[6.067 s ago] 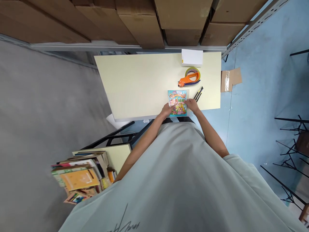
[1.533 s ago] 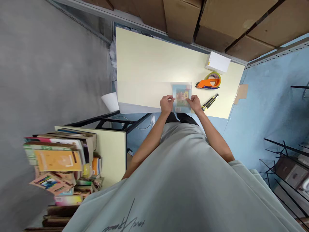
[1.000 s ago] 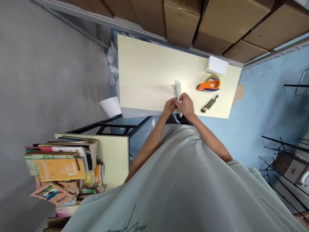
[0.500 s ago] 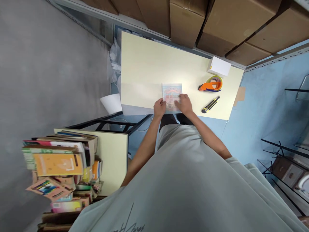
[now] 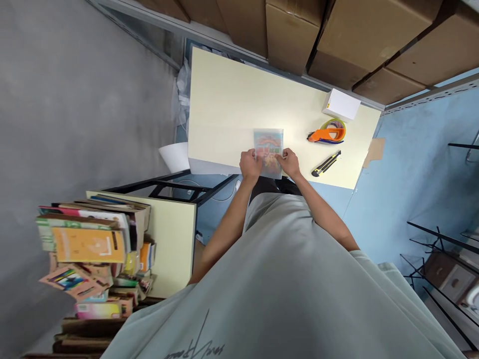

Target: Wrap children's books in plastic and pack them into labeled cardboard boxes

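Picture booklet, hazy-looking, gripped at both sides

Clamped between thumb and fingers of left hand and right hand, at opposite edges, over near side of cream table. Near, right of right fingers: black-and-yellow cutter. Beyond fingers, rightward: orange tape dispenser, then white box.

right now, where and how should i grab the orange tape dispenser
Probably take the orange tape dispenser by its open loop, coming from the right: its narrow nose points left, and the tape roll shows along the loop's far side.
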### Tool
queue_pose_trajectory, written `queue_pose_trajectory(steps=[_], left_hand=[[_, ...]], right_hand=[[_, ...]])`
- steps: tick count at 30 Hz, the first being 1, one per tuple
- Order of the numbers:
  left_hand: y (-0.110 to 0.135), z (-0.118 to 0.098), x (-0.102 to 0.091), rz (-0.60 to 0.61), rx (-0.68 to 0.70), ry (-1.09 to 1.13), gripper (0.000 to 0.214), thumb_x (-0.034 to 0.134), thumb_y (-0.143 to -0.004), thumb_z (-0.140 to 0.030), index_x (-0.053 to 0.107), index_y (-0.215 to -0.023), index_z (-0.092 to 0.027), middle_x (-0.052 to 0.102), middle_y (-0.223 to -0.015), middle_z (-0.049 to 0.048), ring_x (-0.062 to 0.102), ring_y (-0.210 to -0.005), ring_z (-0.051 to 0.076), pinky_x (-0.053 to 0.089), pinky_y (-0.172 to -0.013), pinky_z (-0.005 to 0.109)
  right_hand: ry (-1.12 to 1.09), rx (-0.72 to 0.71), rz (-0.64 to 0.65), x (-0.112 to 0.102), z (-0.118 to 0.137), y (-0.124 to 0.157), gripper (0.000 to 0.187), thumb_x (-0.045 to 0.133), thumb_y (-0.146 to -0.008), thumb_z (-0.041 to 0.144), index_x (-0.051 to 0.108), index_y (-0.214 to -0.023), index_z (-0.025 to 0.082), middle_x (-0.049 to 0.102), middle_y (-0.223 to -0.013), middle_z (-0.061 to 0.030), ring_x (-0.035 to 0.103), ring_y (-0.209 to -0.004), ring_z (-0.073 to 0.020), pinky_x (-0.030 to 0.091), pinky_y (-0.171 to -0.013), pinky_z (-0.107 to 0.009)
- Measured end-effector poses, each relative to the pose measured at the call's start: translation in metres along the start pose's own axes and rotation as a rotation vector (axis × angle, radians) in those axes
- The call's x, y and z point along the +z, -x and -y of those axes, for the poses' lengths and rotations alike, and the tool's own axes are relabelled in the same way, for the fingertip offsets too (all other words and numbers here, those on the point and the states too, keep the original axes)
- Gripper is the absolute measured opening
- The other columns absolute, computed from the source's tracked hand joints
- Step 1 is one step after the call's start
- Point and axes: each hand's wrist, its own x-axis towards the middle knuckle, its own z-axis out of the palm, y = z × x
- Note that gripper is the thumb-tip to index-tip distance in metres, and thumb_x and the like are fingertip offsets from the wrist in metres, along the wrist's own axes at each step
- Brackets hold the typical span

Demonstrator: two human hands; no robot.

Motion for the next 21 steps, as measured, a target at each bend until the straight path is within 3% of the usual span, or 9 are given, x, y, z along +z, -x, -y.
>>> queue_pose_trajectory(steps=[3, 7, 12, 17, 19, 21], left_hand=[[0.0, -0.005, 0.005, -0.002, 0.03, 0.104, 0.042, 0.066, -0.098, -0.02, 0.073, -0.139, -0.019, 0.073, -0.126, 0.0152, 0.073, -0.115, 0.033, 0.053, -0.114, 0.046], [-0.003, -0.012, 0.01, -0.006, 0.05, 0.213, 0.039, 0.072, -0.094, -0.021, 0.075, -0.133, -0.024, 0.073, -0.12, 0.0115, 0.074, -0.103, 0.031, 0.055, -0.108, 0.046], [-0.008, -0.018, 0.005, 0.11, 0.06, 0.247, 0.038, 0.073, -0.094, -0.021, 0.078, -0.131, -0.024, 0.074, -0.123, 0.0131, 0.075, -0.109, 0.034, 0.055, -0.111, 0.048], [-0.015, -0.007, -0.013, 0.329, 0.044, 0.555, 0.024, 0.069, -0.103, -0.035, 0.081, -0.12, -0.023, 0.082, -0.121, 0.01, 0.077, -0.112, 0.031, 0.061, -0.107, 0.045], [-0.019, 0.004, -0.027, 0.411, -0.012, 0.717, 0.032, 0.065, -0.107, -0.048, 0.08, -0.115, -0.021, 0.082, -0.117, 0.0105, 0.078, -0.111, 0.029, 0.064, -0.098, 0.042], [-0.024, 0.018, -0.044, 0.379, -0.064, 0.823, 0.043, 0.06, -0.109, -0.058, 0.079, -0.113, -0.019, 0.082, -0.117, 0.0117, 0.078, -0.106, 0.027, 0.065, -0.09, 0.038]], right_hand=[[0.049, -0.047, -0.029, -0.015, 0.004, 0.001, 0.023, 0.064, -0.094, 0.042, 0.045, -0.089, 0.03, 0.067, -0.092, -0.0016, 0.064, -0.085, -0.0231, 0.051, -0.087, -0.035], [0.104, -0.044, -0.062, -0.034, 0.009, -0.006, 0.023, 0.066, -0.091, 0.04, 0.046, -0.086, 0.03, 0.068, -0.089, -0.0024, 0.064, -0.085, -0.0247, 0.052, -0.087, -0.036], [0.15, -0.043, -0.111, -0.043, 0.023, -0.004, 0.02, 0.067, -0.091, 0.036, 0.05, -0.086, 0.029, 0.067, -0.086, -0.0019, 0.064, -0.085, -0.0255, 0.052, -0.087, -0.038], [0.205, -0.13, -0.091, -0.013, 0.062, 0.026, 0.015, 0.062, -0.103, 0.04, 0.061, -0.104, 0.025, 0.072, -0.105, -0.0067, 0.069, -0.091, -0.0264, 0.055, -0.093, -0.041], [0.232, -0.156, -0.065, 0.008, 0.081, 0.037, 0.022, 0.061, -0.108, 0.044, 0.064, -0.116, 0.024, 0.072, -0.121, -0.0107, 0.072, -0.092, -0.0269, 0.058, -0.093, -0.043], [0.275, -0.155, -0.024, 0.029, 0.099, 0.046, 0.031, 0.061, -0.111, 0.047, 0.065, -0.129, 0.023, 0.069, -0.136, -0.0147, 0.074, -0.095, -0.0288, 0.061, -0.093, -0.046]])
